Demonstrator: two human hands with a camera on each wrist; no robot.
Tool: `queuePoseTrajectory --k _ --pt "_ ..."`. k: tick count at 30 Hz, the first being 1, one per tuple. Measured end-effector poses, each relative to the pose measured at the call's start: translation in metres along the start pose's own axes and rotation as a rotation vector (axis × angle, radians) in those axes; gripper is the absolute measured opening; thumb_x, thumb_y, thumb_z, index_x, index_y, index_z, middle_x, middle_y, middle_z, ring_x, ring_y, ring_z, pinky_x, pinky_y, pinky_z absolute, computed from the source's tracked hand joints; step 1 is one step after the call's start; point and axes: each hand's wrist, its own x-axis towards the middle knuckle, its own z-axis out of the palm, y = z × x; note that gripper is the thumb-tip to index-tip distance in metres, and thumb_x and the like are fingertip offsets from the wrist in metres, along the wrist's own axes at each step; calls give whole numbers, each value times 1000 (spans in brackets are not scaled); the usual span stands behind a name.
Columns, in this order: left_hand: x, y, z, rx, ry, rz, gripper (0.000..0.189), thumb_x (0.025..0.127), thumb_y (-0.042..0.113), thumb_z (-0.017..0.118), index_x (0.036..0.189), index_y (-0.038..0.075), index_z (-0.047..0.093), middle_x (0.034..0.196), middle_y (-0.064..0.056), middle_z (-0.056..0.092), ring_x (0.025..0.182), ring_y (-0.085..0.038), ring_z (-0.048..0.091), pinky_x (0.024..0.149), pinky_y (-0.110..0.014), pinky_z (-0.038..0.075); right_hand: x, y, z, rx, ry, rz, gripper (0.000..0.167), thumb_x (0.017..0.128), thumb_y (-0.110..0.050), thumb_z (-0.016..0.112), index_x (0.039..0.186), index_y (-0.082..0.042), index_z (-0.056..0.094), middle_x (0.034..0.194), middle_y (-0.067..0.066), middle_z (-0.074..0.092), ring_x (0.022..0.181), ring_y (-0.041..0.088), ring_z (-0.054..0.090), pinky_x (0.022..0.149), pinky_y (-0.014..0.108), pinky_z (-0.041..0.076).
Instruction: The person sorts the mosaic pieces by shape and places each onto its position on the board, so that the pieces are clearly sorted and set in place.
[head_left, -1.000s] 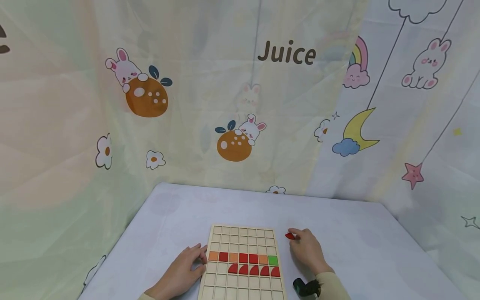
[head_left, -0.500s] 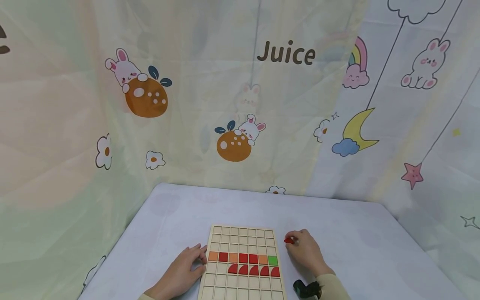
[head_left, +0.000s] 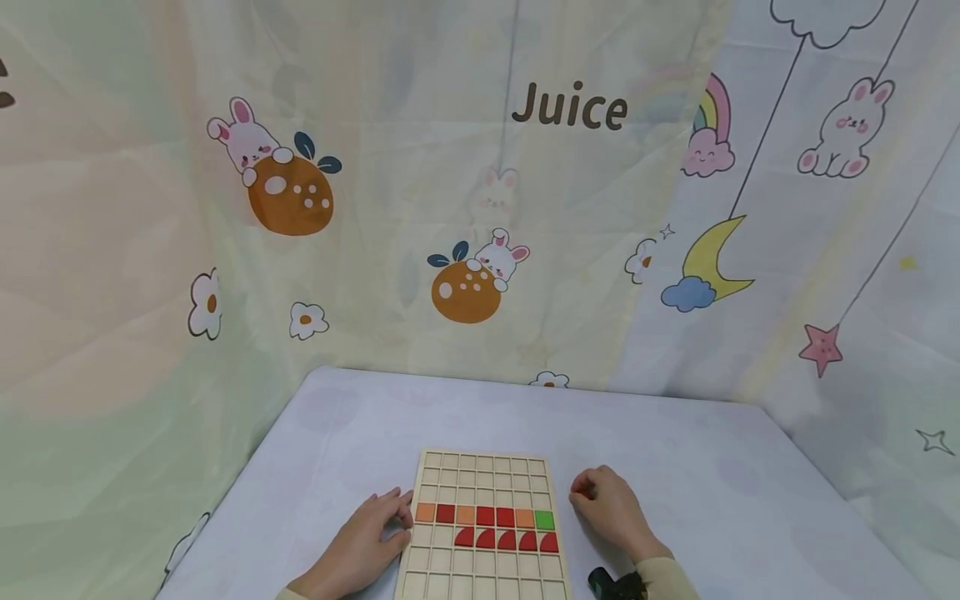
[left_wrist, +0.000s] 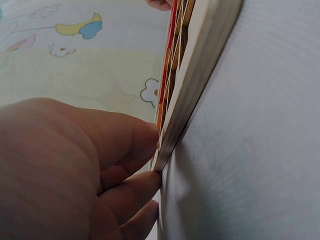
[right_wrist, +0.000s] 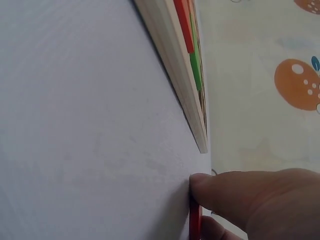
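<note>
A wooden grid board (head_left: 462, 586) lies on the white table. One of its rows carries red and orange square tiles with a green tile (head_left: 543, 520) at the right end; the row below carries several red curved-edge tiles (head_left: 507, 540). Fingertips of my left hand (head_left: 358, 540) touch the board's left edge, fingers relaxed. To the right of the board, my right hand (head_left: 613, 512) pinches a red tile (right_wrist: 194, 220) between thumb and fingers, apart from the board. Fingers cover most of that tile, so its full outline is hidden.
A white cloth covers the table (head_left: 720, 475). Printed fabric (head_left: 375, 250) with rabbits, oranges and a moon hangs behind and at the sides. A black device (head_left: 615, 583) sits at my right wrist.
My right hand has shifted slightly down toward me, its fingers turning and closing over the red tile, which shows less now. The left hand and the board's tiles stay as they were.
</note>
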Motion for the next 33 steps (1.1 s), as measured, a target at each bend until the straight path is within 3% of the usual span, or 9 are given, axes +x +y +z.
queuePoseTrajectory --k 19,33 --pt "2 4 -2 4 2 -10 17 87 9 68 84 21 56 139 -15 56 138 -41 39 117 -62 16 -27 -9 0 42 -17 18 17 78 -3 75 88 -14 68 88 -1 56 77 14 51 68 32 50" --pt "-3 6 -1 -1 4 16 19 87 11 69 84 21 54 138 -16 56 137 -41 39 117 -61 16 -35 -6 -5 -64 27 156 34 76 -19 83 104 -5 69 96 8 59 82 21 53 79 44 54"
